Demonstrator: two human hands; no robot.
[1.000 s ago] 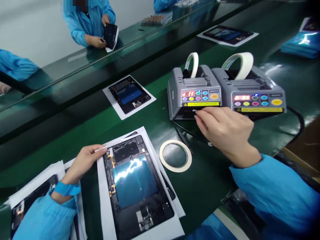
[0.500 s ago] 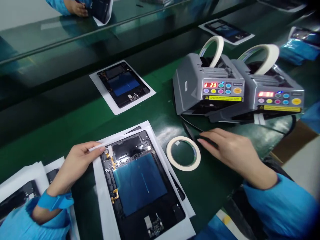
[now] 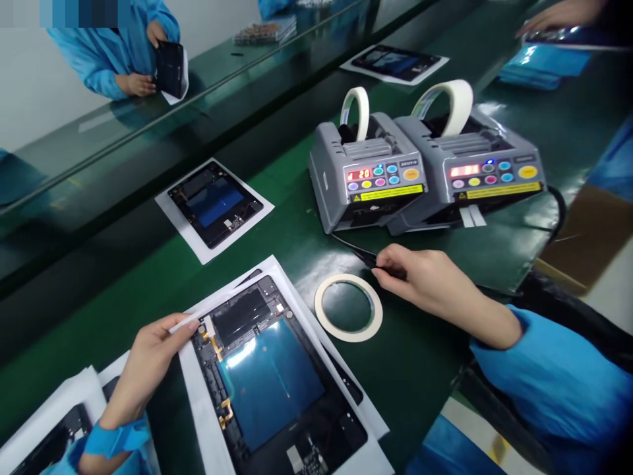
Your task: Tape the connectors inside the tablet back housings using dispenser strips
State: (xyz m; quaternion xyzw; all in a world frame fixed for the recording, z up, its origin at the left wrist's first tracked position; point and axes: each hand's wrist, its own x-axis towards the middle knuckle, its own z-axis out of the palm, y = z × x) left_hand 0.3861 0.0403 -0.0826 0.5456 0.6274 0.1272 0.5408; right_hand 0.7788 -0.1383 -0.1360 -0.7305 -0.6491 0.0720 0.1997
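An opened tablet [image 3: 277, 382] with a large blue-filmed battery lies on white paper, its lower end cut off by the frame edge. At its upper left corner my left hand [image 3: 153, 349] is closed, thumb on top and fingers under the paper. My right hand [image 3: 420, 274] pinches a pair of black tweezers [image 3: 364, 256], tips pointing left and away from me. Just below the tweezers a roll of cream tape [image 3: 324, 323] lies flat on the green table. Another tablet edge [image 3: 346, 376] shows from under the top sheet.
Two grey tape dispensers [image 3: 368, 191] stand behind my right hand, one with white tape strips [image 3: 473, 216] sticking out. More opened tablets on paper lie at far left [image 3: 212, 204], at the back [image 3: 395, 63] and at lower left [image 3: 54, 435]. A co-worker's hands [image 3: 141, 84] hold a dark tablet across the table.
My right hand has closed its fingers on the black tweezers, which lay on the table before. My left hand keeps hold of the tablet's corner. The view has shifted.
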